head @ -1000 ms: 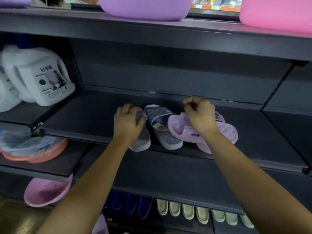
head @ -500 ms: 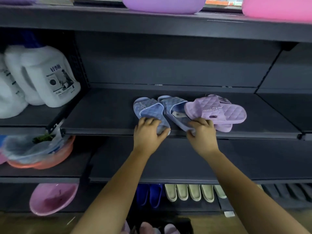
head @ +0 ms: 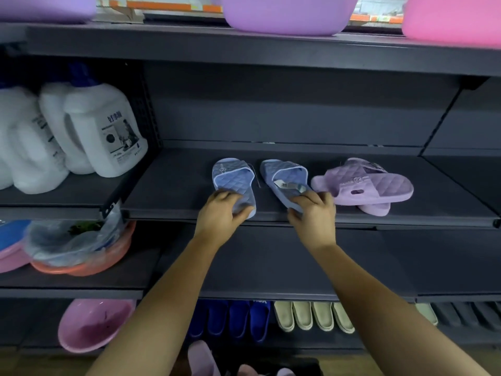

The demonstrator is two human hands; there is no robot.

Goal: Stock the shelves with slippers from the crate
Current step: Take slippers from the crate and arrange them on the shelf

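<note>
**Blue pair getting squared up**

The left slipper (head: pixel 233 177) is gripped at its heel by the left hand (head: pixel 222 210), the right slipper (head: pixel 284 175) by the right hand (head: pixel 312 214), on the shelf (head: pixel 173 185) by its near edge. Next, probably: both let go, more fetched.

I count two blue quilted plastic slippers (head: pixel 233 183) at 12 o'clock, two lilac quilted plastic slippers (head: pixel 379 185) at 1, four dark-blue plastic slippers (head: pixel 238 318) at 6.

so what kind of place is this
Probably a household-goods shop aisle: dark metal shelving carries a tagged blue slipper, white detergent jugs and a plastic basin, with rows of beige slippers lower down.
</note>
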